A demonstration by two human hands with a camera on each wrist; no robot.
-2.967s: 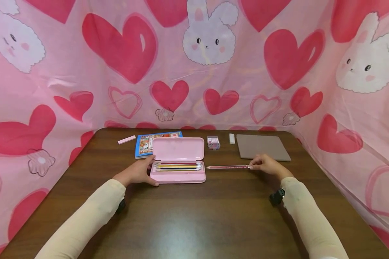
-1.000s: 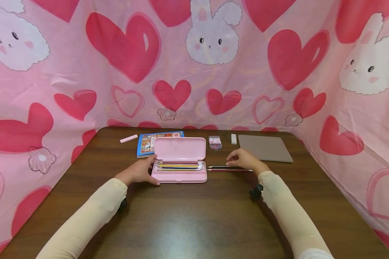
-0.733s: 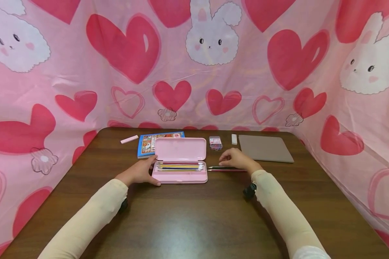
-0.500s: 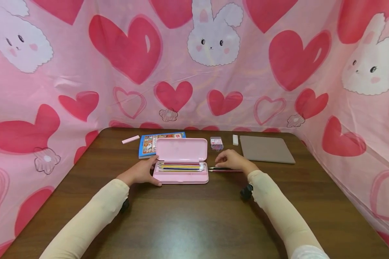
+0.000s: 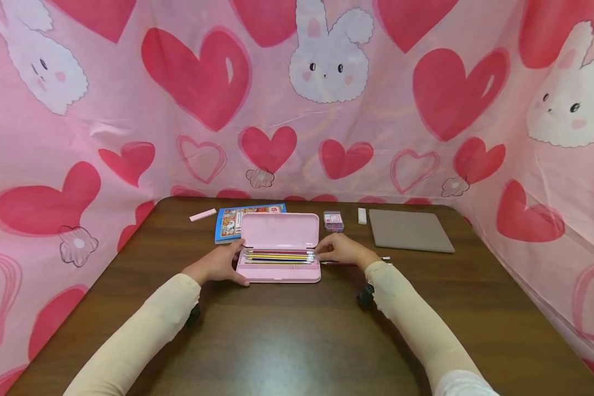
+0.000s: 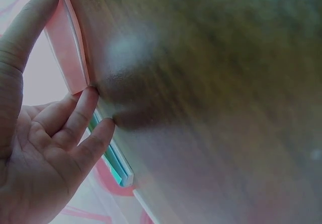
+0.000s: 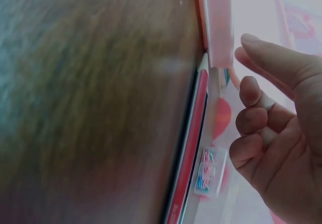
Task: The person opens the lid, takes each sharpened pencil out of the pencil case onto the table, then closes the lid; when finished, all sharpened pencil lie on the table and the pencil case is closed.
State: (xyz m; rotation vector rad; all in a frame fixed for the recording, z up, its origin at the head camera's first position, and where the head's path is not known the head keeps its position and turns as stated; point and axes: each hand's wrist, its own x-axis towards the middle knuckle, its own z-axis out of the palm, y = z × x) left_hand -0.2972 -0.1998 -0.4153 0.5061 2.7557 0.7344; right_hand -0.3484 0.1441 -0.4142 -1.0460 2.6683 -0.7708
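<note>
A pink pencil case [image 5: 262, 273] lies open on the table with several pencils [image 5: 279, 257] in its back compartment. My left hand [image 5: 219, 264] holds its left end, thumb at the front corner and fingers at the back; the left wrist view shows the case [image 6: 68, 48] between them. My right hand [image 5: 344, 250] is at the case's right end, by the pencils' eraser ends. In the right wrist view its fingers are bent, and nothing shows between thumb and index finger. A red pencil [image 7: 188, 148] and a dark one lie side by side on the table below this hand.
Behind the case lies a blue picture-covered book [image 5: 227, 224], with a pink stick-like block [image 5: 203, 215] to its left. Further right are a small clear box of clips [image 5: 334, 221], a white block [image 5: 362, 215] and a flat grey-brown board [image 5: 410, 230]. Patterned cloth surrounds the table.
My right hand has let go of the red pencil it pinched, then moved left over two pencils on the table to the case's right end. The left hand stays on the case.
</note>
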